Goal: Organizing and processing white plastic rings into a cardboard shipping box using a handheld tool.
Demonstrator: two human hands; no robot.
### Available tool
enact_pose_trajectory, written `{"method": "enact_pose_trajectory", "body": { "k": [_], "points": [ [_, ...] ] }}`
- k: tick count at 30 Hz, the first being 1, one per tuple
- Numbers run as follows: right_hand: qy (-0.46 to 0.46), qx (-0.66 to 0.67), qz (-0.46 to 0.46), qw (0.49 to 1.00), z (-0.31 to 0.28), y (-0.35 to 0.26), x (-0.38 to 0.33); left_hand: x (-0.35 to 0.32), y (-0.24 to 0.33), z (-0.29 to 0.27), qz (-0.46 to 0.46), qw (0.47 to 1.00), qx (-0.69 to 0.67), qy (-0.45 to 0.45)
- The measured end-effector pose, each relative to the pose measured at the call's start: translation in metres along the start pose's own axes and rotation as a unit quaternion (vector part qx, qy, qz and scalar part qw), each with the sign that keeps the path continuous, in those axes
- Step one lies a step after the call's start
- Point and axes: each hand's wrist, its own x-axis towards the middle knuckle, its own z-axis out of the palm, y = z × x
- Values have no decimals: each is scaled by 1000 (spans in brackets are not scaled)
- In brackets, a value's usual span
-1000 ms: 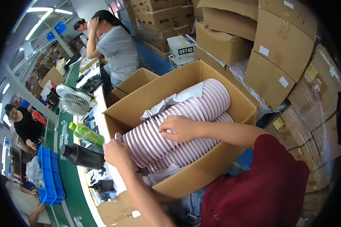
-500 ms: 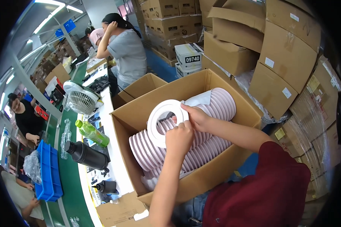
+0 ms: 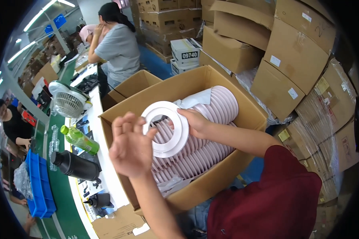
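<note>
I see the right hand gripping a white ring by its right edge, fingers pinched on the rim, lifted above the rows of stacked pale rings in the open cardboard box. Left hand is spread open, fingers loose, fingertips touching the ring's left edge, not clamped. Green bottle and black flask lie on the bench, left of the box.

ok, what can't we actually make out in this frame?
Head view only:
- Left hand: palm faces away, so its contact with the white ring is unclear.
- Right hand: fingertips hidden behind the ring.
- Stacked rings: lower layers hidden by the cardboard box wall; count unreadable.
- Box bottom: hidden.
</note>
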Motion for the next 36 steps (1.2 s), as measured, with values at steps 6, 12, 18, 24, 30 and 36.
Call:
{"method": "enact_pose_trajectory", "body": {
  "k": [6, 12, 18, 24, 30, 36],
  "points": [
    [-7, -38, -8, 999, 10, -7, -8, -3, 8, 7, 6, 999, -46, 12],
    [-1, -39, 4, 999, 10, -8, -11, -5, 1, 8, 20, 999, 29, -2],
    [5, -43, 3, 999, 13, -9, -15, -7, -2, 17, 18, 998, 54, 17],
    [-4, -46, -4, 999, 8, -6, -15, -10, -7, 21, 12, 995, 101, 3],
    [4, -80, -1, 997, 3, -5, -9, -32, 21, 79, 103, 985, -120, -72],
    [4, -137, -44, 990, 8, -6, 0, -87, 20, 99, 235, 964, -123, 25]
  ]
}}
